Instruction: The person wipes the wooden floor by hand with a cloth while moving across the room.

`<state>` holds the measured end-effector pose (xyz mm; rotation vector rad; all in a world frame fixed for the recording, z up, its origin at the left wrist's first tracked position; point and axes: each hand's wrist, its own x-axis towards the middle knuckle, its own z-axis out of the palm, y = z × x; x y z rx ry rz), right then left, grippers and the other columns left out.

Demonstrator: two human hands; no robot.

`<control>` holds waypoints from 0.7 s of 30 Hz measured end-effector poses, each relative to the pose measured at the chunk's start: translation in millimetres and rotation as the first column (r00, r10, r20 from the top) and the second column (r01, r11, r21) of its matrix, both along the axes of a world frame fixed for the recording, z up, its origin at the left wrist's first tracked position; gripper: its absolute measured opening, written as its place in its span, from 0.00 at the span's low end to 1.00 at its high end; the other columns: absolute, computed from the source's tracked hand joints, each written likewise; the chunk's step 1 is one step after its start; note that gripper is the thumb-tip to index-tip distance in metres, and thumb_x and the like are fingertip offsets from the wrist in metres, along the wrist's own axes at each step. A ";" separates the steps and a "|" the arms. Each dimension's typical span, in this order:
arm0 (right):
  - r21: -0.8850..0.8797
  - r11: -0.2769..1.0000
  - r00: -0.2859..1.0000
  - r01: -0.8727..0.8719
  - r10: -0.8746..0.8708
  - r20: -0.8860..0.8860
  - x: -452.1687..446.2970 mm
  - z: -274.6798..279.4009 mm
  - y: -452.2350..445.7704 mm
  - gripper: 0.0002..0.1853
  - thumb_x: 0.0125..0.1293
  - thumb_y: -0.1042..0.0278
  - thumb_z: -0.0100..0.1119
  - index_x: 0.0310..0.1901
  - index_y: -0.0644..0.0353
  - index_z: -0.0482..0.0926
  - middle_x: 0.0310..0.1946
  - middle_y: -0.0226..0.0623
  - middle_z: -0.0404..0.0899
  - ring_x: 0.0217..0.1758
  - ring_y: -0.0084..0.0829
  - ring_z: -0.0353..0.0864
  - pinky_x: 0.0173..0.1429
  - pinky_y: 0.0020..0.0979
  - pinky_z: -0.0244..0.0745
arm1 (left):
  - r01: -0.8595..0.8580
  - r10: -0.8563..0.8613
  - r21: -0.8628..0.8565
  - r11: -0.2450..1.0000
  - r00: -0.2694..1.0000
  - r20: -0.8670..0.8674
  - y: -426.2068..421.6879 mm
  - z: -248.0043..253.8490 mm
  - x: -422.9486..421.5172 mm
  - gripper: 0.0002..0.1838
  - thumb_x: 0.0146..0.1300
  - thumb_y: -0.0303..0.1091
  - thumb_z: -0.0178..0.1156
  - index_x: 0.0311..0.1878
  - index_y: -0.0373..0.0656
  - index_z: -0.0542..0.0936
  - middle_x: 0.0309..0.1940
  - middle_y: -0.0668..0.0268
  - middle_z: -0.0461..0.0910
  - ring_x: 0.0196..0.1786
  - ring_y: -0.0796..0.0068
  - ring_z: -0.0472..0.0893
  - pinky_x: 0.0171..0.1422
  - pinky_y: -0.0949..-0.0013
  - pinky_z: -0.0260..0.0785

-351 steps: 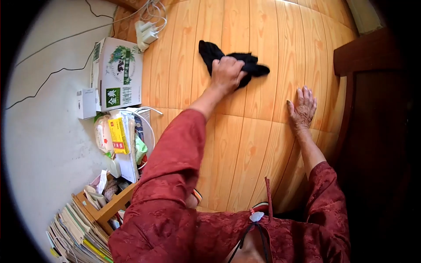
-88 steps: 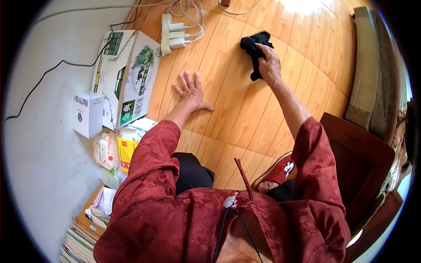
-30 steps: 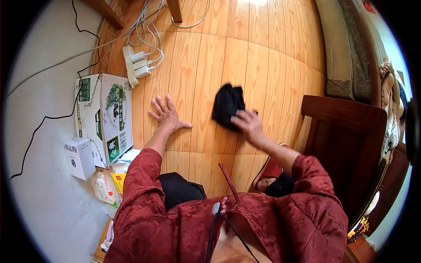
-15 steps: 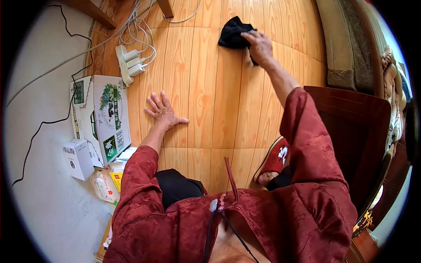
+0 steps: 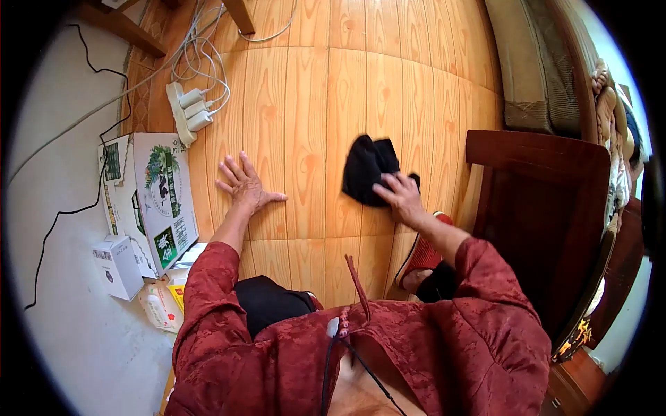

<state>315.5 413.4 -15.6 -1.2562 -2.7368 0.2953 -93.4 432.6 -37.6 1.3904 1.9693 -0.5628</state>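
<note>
Left of the grip (image 5: 404,200) — a printed carton (image 5: 165,197) and white power strip (image 5: 179,116); right of it — a dark wooden panel (image 5: 548,191).

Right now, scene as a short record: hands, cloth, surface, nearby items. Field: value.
left_hand: left hand, palm down on the floor, fingers spread
right_hand: right hand, fingers on the black cloth; firmness of grip can't be told
cloth: bunched, on the wood-patterned floor, to the right of the left hand
left_side: power strip with white plugs in it; printed carton; small white box beside the carton
right_side: dark wooden panel
footwear: red slipper near the right forearm
</note>
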 end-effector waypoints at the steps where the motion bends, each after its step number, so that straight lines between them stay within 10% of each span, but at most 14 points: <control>1: 0.053 0.999 1.000 0.007 -0.006 -0.023 -2.2 -4.7 21.1 0.22 0.55 0.71 0.56 0.53 0.42 0.81 0.56 0.33 0.75 0.58 0.41 0.71 0.50 0.42 0.68 | -0.002 0.002 0.003 1.000 1.000 -0.006 0.4 -1.2 1.6 0.89 0.24 0.74 0.75 0.75 0.40 0.23 0.74 0.39 0.16 0.74 0.36 0.13 0.69 0.23 0.17; 6: 0.245 0.956 0.985 0.160 -0.170 0.020 -20.9 -23.5 170.0 0.26 0.53 0.76 0.56 0.55 0.41 0.79 0.55 0.33 0.76 0.54 0.42 0.75 0.48 0.43 0.74 | -0.011 0.011 0.009 1.000 1.000 -0.009 1.0 0.6 1.4 0.89 0.23 0.74 0.75 0.75 0.40 0.22 0.74 0.38 0.15 0.74 0.36 0.13 0.69 0.23 0.17; 11: 0.016 0.916 0.836 0.402 -0.360 -0.414 -20.4 23.7 254.6 0.26 0.55 0.84 0.49 0.53 0.51 0.81 0.52 0.40 0.81 0.55 0.43 0.79 0.61 0.39 0.72 | -0.007 0.008 0.022 1.000 1.000 -0.029 -0.1 -2.4 3.0 0.89 0.23 0.74 0.75 0.75 0.40 0.24 0.74 0.38 0.15 0.74 0.35 0.14 0.69 0.24 0.17; 19: -0.409 0.545 0.268 0.732 -0.782 -0.563 108.4 16.4 86.8 0.24 0.65 0.78 0.50 0.63 0.58 0.72 0.55 0.42 0.78 0.60 0.37 0.75 0.66 0.34 0.67 | -0.013 0.013 -0.004 1.000 0.999 -0.032 1.6 0.0 3.3 0.90 0.22 0.74 0.76 0.75 0.42 0.22 0.74 0.39 0.14 0.74 0.35 0.14 0.69 0.24 0.15; 21: -0.352 0.233 0.128 0.907 -0.946 -0.297 138.5 -14.3 35.2 0.25 0.61 0.73 0.56 0.62 0.56 0.73 0.54 0.49 0.78 0.58 0.47 0.76 0.64 0.40 0.69 | -0.018 0.017 -0.022 1.000 0.999 -0.040 2.9 1.5 4.4 0.90 0.22 0.73 0.76 0.75 0.42 0.21 0.74 0.39 0.14 0.75 0.35 0.14 0.70 0.24 0.15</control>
